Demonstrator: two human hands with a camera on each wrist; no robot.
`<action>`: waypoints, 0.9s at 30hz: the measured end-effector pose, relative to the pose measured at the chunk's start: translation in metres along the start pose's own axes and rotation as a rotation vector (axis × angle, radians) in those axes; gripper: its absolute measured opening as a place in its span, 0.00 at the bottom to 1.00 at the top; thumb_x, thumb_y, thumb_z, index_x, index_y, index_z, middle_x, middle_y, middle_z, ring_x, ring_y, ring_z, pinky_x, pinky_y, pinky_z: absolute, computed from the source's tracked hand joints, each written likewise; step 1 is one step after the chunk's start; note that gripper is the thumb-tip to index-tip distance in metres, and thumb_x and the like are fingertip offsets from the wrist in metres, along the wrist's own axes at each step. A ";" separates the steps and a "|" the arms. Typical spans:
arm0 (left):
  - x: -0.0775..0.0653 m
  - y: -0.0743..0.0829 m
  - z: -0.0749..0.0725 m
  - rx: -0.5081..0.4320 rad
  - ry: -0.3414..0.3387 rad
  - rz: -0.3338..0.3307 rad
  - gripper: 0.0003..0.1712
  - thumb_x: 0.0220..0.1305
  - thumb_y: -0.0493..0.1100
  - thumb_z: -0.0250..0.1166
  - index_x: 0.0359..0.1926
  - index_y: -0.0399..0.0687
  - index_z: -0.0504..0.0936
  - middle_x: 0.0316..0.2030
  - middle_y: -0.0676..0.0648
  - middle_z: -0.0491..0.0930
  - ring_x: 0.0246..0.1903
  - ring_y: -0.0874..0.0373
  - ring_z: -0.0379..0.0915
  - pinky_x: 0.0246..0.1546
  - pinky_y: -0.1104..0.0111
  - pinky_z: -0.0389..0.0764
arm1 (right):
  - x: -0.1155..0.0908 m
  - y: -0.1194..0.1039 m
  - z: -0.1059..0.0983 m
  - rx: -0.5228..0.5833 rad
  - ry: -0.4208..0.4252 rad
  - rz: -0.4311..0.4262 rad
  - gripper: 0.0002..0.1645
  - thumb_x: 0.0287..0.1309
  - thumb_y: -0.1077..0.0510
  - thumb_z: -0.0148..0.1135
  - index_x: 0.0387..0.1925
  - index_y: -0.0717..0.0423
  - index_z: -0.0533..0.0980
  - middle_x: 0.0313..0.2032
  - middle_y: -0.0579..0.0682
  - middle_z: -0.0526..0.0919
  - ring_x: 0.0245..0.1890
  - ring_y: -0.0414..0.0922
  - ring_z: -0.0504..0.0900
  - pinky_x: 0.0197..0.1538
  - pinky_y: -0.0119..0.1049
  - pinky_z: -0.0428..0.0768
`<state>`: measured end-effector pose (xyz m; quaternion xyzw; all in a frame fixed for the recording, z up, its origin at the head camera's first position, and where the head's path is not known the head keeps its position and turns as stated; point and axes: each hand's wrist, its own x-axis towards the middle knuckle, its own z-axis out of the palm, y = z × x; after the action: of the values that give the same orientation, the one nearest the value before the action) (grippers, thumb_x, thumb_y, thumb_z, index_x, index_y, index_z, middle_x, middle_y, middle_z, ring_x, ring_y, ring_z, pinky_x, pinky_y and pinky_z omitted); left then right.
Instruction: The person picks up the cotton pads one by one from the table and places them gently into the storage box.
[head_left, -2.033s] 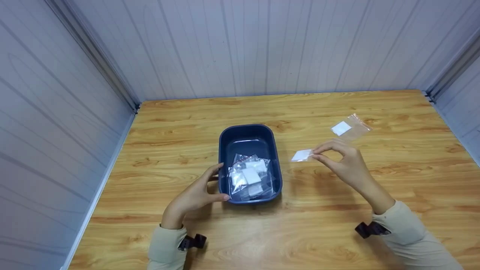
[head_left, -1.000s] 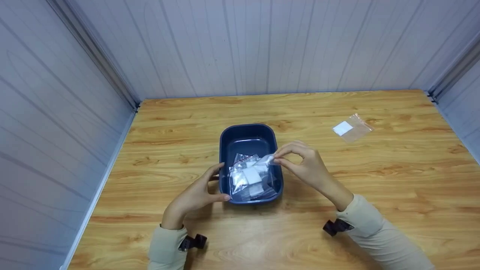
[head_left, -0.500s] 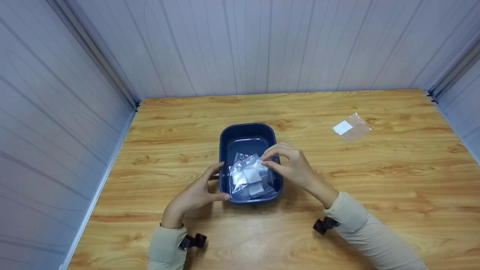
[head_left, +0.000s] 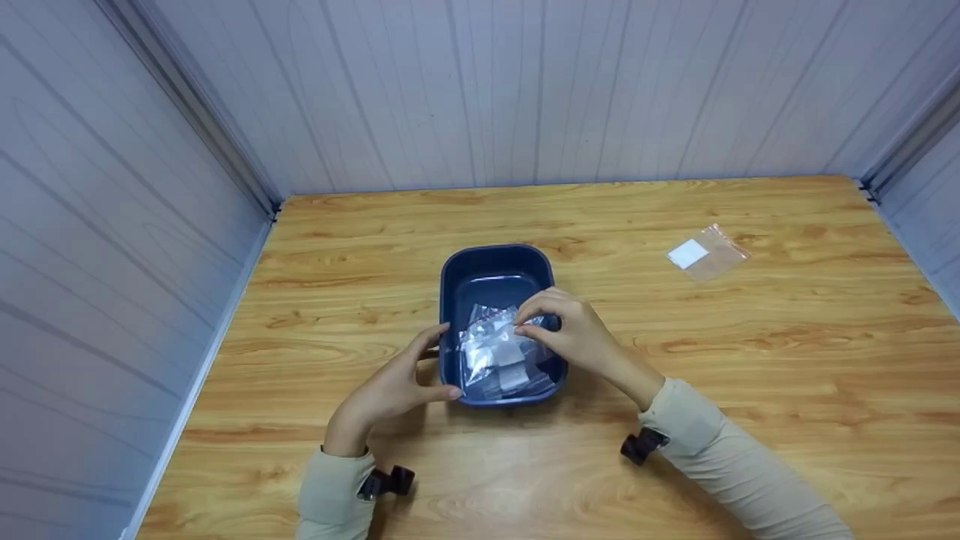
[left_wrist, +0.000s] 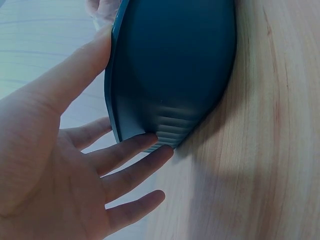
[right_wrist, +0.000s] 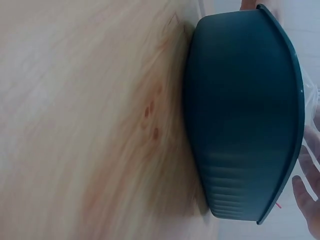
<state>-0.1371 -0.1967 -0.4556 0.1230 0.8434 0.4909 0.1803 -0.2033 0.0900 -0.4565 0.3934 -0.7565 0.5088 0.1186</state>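
A dark blue plastic bin stands on the wooden table, holding a pile of small clear zip-lock bags with white squares inside. My left hand steadies its left side; in the left wrist view the thumb lies at the rim and extended fingers touch the outer wall. Over the bin's right rim reaches my right hand, pinching a clear zip-lock bag between thumb and forefinger, close over the pile. The right wrist view mostly shows the bin's outside, with fingers past its rim.
One more zip-lock bag with a white square lies flat at the back right of the table. Pale panel walls border the table at the back and both sides.
My right hand has carried the pinched zip-lock bag leftward from above the table into the bin, then slightly further over the pile. The left hand stays at the bin.
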 end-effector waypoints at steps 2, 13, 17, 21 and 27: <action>-0.001 0.000 0.000 0.000 0.000 0.001 0.56 0.55 0.48 0.76 0.77 0.52 0.52 0.72 0.41 0.60 0.70 0.43 0.56 0.70 0.40 0.47 | 0.000 0.001 0.001 0.000 0.001 0.004 0.05 0.53 0.64 0.73 0.33 0.54 0.85 0.36 0.47 0.87 0.41 0.47 0.81 0.51 0.35 0.77; -0.001 -0.002 0.000 0.007 0.003 0.001 0.55 0.55 0.49 0.76 0.77 0.53 0.53 0.72 0.42 0.60 0.70 0.43 0.56 0.70 0.40 0.47 | -0.002 -0.001 -0.003 -0.028 -0.010 0.033 0.08 0.54 0.62 0.73 0.38 0.56 0.86 0.39 0.48 0.87 0.45 0.48 0.82 0.55 0.37 0.77; -0.001 -0.001 0.001 0.007 0.003 0.003 0.55 0.56 0.49 0.76 0.77 0.53 0.53 0.72 0.42 0.59 0.70 0.43 0.56 0.70 0.41 0.48 | -0.004 -0.001 -0.006 -0.040 0.007 0.044 0.09 0.52 0.67 0.73 0.38 0.58 0.85 0.39 0.50 0.87 0.45 0.50 0.82 0.56 0.35 0.76; -0.001 -0.002 0.001 -0.004 0.002 0.004 0.55 0.55 0.49 0.76 0.77 0.54 0.53 0.73 0.42 0.59 0.70 0.43 0.56 0.70 0.40 0.46 | -0.005 -0.002 -0.010 -0.044 0.024 0.068 0.10 0.50 0.74 0.71 0.36 0.65 0.84 0.38 0.56 0.86 0.44 0.54 0.82 0.57 0.33 0.76; -0.001 0.000 0.000 -0.007 -0.006 0.016 0.55 0.56 0.48 0.76 0.77 0.51 0.52 0.72 0.41 0.58 0.70 0.43 0.56 0.70 0.42 0.49 | -0.008 0.001 -0.021 -0.038 0.047 0.093 0.10 0.51 0.70 0.72 0.38 0.60 0.85 0.40 0.52 0.87 0.47 0.52 0.82 0.57 0.33 0.75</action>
<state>-0.1366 -0.1970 -0.4556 0.1304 0.8401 0.4950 0.1792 -0.2034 0.1123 -0.4522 0.3434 -0.7806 0.5083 0.1201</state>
